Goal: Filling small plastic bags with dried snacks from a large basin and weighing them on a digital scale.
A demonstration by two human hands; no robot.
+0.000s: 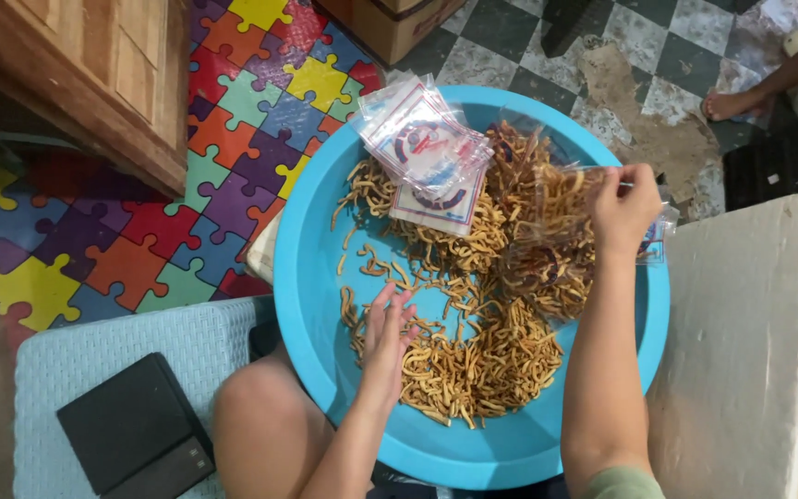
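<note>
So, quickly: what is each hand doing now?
Left hand: open, flat over the snacks, holding nothing.
Right hand: closed, pinching a clear bag.

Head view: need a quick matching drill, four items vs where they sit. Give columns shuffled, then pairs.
Things:
1. left hand
2. right hand
3. stack of empty packets
4. black scale

Places:
A. on the light blue stool, lower left
B. far rim of the blue basin
C. over the snack sticks, near side
D. pinching a clear bag of sticks

Pairs: 1-C, 2-D, 3-B, 4-A
</note>
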